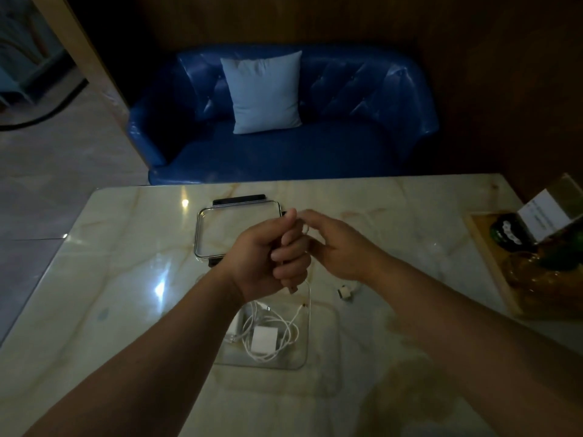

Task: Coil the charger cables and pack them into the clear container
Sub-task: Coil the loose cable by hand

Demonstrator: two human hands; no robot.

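Note:
My left hand (pixel 268 257) is a fist around a thin white charger cable (pixel 309 298), whose loose end hangs down from the fist towards the table. My right hand (pixel 340 244) pinches the same cable at the top of the fist, thumb and forefinger together. Below my hands stands the clear container (pixel 303 357), holding a white charger block (pixel 264 339) and a tangle of white cable. The container's clear lid (pixel 202 228) with black clips lies flat behind my hands. A small white plug end (pixel 344 292) rests on the marble table to the right.
A wooden tray (pixel 485 257) with a dark jar, a card and amber glassware sits at the table's right edge. A blue sofa (pixel 331 152) with a pale cushion stands just beyond the table's far edge. The marble table (pixel 126 279) reflects ceiling lights on its left.

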